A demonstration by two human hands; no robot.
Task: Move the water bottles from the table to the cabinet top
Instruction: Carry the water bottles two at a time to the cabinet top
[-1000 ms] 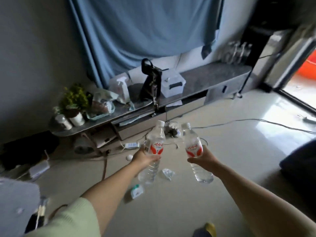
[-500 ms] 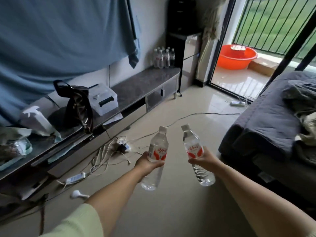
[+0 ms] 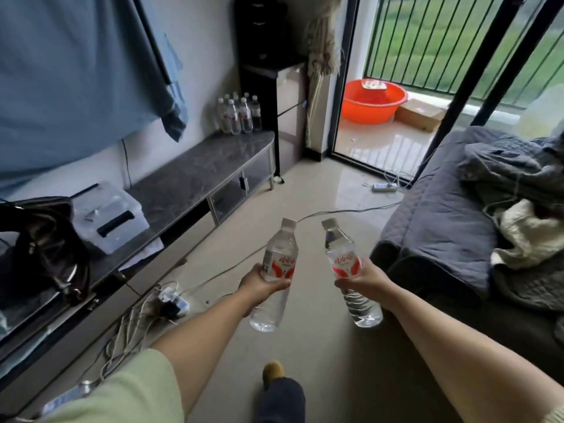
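Above the floor (image 3: 320,346), the left hand (image 3: 259,290) grips one bottle (image 3: 276,270) and the right hand (image 3: 363,283) another (image 3: 348,270), fingers hiding each midsection. Far bottles (image 3: 238,116) crowd the cabinet (image 3: 195,178) end, count unclear.

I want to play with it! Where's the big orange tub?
In the head view, the orange tub sits upper right of centre, on the balcony floor just past the open sliding door, beside a cardboard box and in front of the black railing.
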